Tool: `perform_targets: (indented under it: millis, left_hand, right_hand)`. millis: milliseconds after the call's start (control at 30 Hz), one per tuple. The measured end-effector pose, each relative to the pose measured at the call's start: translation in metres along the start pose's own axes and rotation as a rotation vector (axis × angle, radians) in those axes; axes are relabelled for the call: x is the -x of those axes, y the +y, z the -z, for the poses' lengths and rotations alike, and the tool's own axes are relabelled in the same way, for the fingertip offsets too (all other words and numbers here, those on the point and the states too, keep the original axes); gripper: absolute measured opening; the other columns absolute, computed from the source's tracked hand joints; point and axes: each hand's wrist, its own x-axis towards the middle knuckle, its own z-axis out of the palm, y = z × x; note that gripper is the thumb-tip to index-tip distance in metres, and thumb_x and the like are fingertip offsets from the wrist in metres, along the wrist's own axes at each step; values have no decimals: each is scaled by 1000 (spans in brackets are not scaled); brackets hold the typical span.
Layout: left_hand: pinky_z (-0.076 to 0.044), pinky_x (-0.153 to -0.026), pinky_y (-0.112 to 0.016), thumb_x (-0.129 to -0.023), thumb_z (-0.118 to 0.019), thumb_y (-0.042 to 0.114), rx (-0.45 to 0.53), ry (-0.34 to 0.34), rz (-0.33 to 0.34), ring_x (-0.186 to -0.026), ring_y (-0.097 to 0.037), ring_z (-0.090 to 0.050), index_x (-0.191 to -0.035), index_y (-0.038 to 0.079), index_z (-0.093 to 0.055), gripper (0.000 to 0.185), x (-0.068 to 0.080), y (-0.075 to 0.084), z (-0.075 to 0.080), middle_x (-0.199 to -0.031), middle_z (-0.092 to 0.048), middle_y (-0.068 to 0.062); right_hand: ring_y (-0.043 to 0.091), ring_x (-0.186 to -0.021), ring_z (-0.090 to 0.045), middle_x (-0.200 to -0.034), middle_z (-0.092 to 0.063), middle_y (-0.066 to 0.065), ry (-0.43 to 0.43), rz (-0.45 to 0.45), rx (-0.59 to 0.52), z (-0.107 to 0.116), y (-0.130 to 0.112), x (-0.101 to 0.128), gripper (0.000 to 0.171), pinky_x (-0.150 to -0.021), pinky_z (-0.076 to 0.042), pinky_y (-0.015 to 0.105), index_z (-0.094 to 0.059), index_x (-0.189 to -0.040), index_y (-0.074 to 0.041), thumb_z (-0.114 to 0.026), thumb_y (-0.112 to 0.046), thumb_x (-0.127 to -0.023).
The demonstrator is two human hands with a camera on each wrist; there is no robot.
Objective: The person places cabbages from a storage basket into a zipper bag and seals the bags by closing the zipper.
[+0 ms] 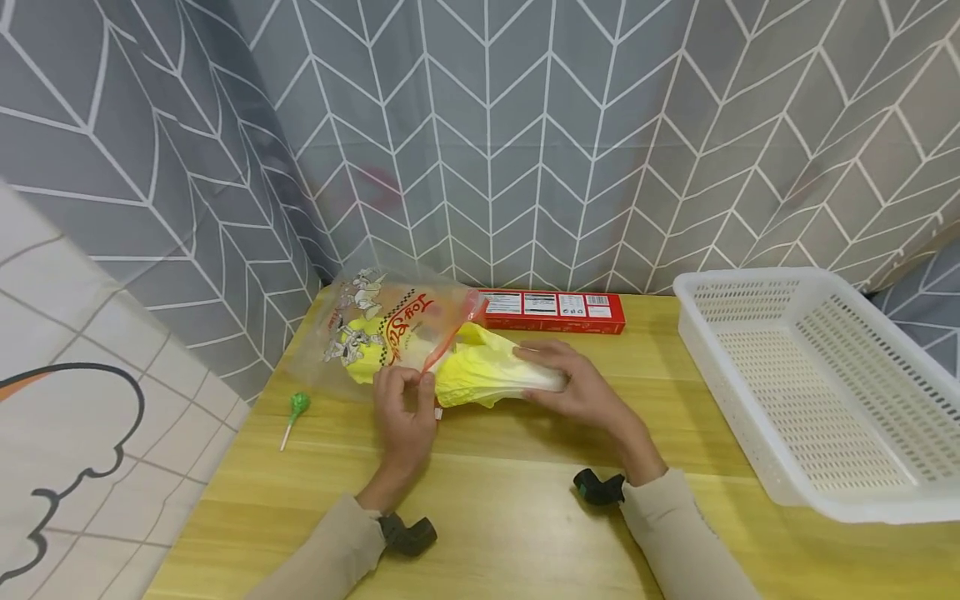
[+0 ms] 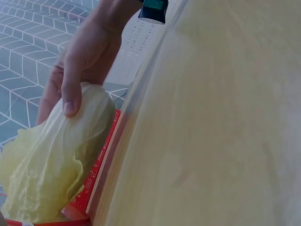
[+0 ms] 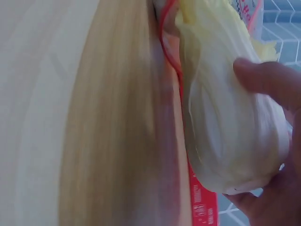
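Far left on the table [image 1: 525, 533]: a green lollipop [image 1: 297, 407] lies near the edge, well apart from your hands.

Next, the clear printed zip bag [image 1: 375, 325] lies on its side, red-rimmed mouth facing right. The leafy end of the napa cabbage [image 1: 480, 371] is already inside the mouth; the pale stem end is outside.

Your left hand [image 1: 405, 408] pinches the near rim of the bag mouth between thumb and fingers. Your right hand [image 1: 581, 387] wraps the cabbage's stem end, fingers curled over it, thumb pressed on top in the right wrist view.

Risks, as I judge them: only one side of the mouth is held, so the far rim may fold under the leaves and jam. Pushing hard could slide the whole bag toward the curtain, or tear outer leaves.

Behind: a red box [image 1: 555, 310] touching the cabbage's far side. Far right: a white basket [image 1: 817, 392], overhanging the table edge.
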Motion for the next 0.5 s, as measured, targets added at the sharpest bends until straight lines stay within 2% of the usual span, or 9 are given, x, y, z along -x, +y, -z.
perform_targets:
  millis: [100, 200, 333, 500]
  left_hand:
    - [-31, -82, -23, -91, -65, -3, -2, 0, -26, -86, -14, -40, -81, 0, -54, 15, 0, 0, 1, -82, -48, -15]
    - [-32, -84, -24, -91, -66, -2, 13, -1, -48, -87, -19, -43, -83, 1, -57, 12, 0, -3, 1, -84, -50, -14]
    - [-32, -87, -24, -88, -67, -4, 36, 16, -75, -91, -23, -44, -86, 1, -58, 10, 1, -6, 1, -88, -51, -15]
    - [-32, -87, -24, -90, -67, 0, 52, 13, -113, -93, -22, -44, -88, 1, -59, 8, 1, -7, 1, -90, -50, -16]
  right_hand:
    - [31, -137, -49, -147, -57, 9, 31, 82, 128, 0, -5, -1, 58, -112, -39, 48, -63, -139, -16, -82, -16, -85]
    - [33, -138, -49, -147, -57, 10, 46, 140, 222, 3, -13, -1, 58, -115, -34, 55, -63, -139, -16, -82, -16, -84]
    - [31, -131, -52, -145, -60, 9, 44, 189, 322, 7, -26, -3, 60, -111, -36, 53, -65, -138, -18, -84, -13, -81]
    - [30, -121, -54, -141, -63, 7, 40, 260, 423, 9, -41, -5, 61, -97, -42, 49, -68, -134, -20, -86, -9, -76]
